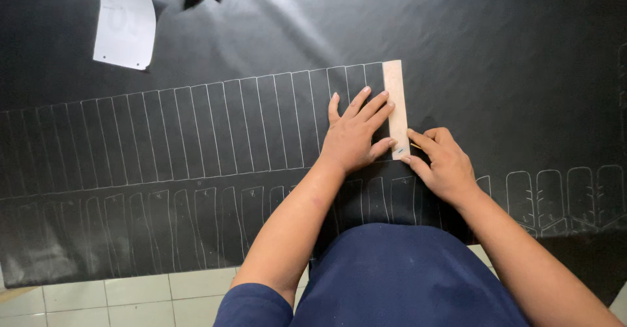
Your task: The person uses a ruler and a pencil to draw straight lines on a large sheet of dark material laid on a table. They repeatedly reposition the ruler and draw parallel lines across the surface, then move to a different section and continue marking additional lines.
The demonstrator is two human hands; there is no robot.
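Cardboard template under left hand, flat

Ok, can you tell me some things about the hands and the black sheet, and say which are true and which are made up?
1. The left hand lies flat on a tan strip. True.
2. The right hand is holding scissors. False: it pinches a thin marking tool at the strip's lower end.
3. The black sheet has rows of white outlines drawn on it. True.
4. The tan strip lies at the left end of the outlines. False: it sits at the right end of the upper row.
5. A white paper lies on the sheet at the upper left. True.
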